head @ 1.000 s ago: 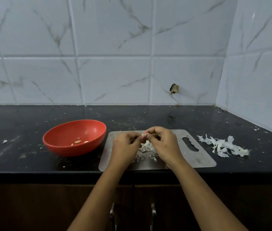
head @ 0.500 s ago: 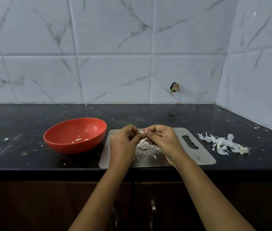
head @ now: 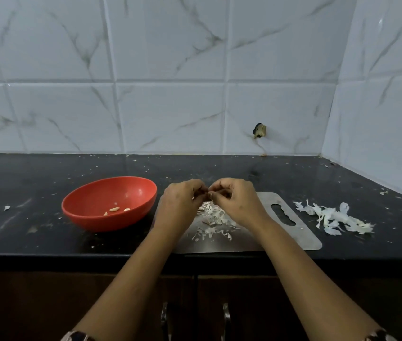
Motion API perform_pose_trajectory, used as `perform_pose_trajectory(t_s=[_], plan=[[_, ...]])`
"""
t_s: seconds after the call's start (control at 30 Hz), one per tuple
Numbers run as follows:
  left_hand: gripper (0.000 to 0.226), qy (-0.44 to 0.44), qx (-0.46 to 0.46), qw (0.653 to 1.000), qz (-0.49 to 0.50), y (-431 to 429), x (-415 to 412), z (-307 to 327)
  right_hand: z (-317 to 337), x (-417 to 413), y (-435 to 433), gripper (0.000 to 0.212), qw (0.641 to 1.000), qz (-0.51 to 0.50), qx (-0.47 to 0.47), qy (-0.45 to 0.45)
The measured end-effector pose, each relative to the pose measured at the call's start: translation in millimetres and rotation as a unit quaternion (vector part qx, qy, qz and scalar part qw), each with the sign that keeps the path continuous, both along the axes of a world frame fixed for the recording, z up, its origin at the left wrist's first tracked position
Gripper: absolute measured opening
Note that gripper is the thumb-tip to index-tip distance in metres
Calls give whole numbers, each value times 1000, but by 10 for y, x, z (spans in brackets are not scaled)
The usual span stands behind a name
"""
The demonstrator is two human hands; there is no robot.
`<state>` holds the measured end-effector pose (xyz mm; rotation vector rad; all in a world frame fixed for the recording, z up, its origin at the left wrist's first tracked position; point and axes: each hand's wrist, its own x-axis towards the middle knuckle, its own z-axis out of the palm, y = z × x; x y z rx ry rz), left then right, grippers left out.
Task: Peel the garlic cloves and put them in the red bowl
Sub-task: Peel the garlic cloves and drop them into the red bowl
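A black stone countertop [head: 47,173], flecked with papery scraps, runs under a marble-patterned tiled wall. On it lies a steel cutting board [head: 300,232] with a handle slot at its right end, its front edge close to the counter's lip. Anything dropped and bouncing forward could go over that lip to the floor.

The red bowl [head: 101,221] stands just to the left of the board. It is near enough for a short carry, but a careless left elbow or wrist could knock it.

Above the board the left hand [head: 181,204] and right hand [head: 235,201] meet. Both have curled fingers, and their tips pinch what is probably a garlic clove, almost wholly hidden between them. Too hard a squeeze on a slick, half-stripped clove could shoot it out of the pinch. It might land on the counter or in the waste.

A heap of discarded skins [head: 332,219] sits on the counter, right of the board. A smaller scatter of peelings [head: 213,217] lies on the board under the hands. A clove falling there could be lost among them, or carry bits of skin into the bowl.

Three peeled cloves [head: 115,209] rest at the bottom of the bowl. Judging by that count, the job is at an early stage.
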<state>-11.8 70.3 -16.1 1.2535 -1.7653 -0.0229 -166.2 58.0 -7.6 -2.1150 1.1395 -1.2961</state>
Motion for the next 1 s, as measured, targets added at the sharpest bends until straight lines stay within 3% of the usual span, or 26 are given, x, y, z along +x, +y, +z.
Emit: perform_pose_trajectory(t_s=[0.13,0.3,0.47,0.7,1.0], plan=[[26,12,1,1000,5,-41,8,-67,-51,39,-33,8,992,-5,-89,90],[6,59,-4,998,3,-59,6,-85,-62,78,-45,9,978,-16,-146,146],[5,44,-12,999,-12,-14,16,-90,-108,91,-16,7,971,-24,-158,180],[5,72,-14,996,-51,24,-13,-77,-135,94,-1,12,985,-27,-102,136],[12,190,32,977,-89,53,-30,-56,-131,56,-17,13,997,-56,-43,43]])
